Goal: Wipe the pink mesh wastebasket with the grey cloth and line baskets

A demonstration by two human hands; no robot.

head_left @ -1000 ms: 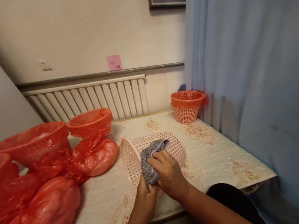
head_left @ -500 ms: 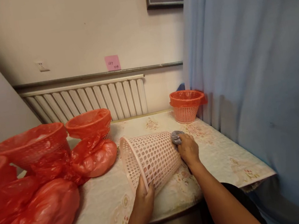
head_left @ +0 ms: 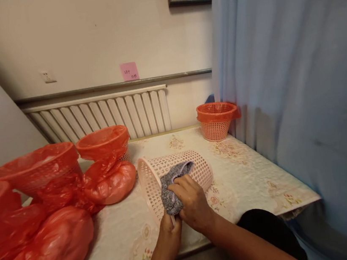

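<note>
A pale pink perforated plastic basket (head_left: 202, 166) lies on its side on the table, its wide mouth facing left. My left hand (head_left: 170, 232) is closed on the near part of its rim. In my right hand (head_left: 192, 200) is a bunched grey cloth (head_left: 170, 190) with a lilac edge, pressed against the basket's side close to the rim. The cloth covers part of the holes, and the right fingertips are partly hidden in its folds.
Several red-bag-lined baskets (head_left: 102, 138) and knotted red plastic bags (head_left: 60, 243) crowd the left side. Another lined basket (head_left: 216, 129) stands at the far right corner beside a blue curtain (head_left: 270, 91). A floral cloth (head_left: 244, 180) covers the table; a radiator (head_left: 111, 117) is behind.
My right hand has brought the cloth leftward along the basket, from its base end to near the rim. The left hand keeps its hold on the rim.
</note>
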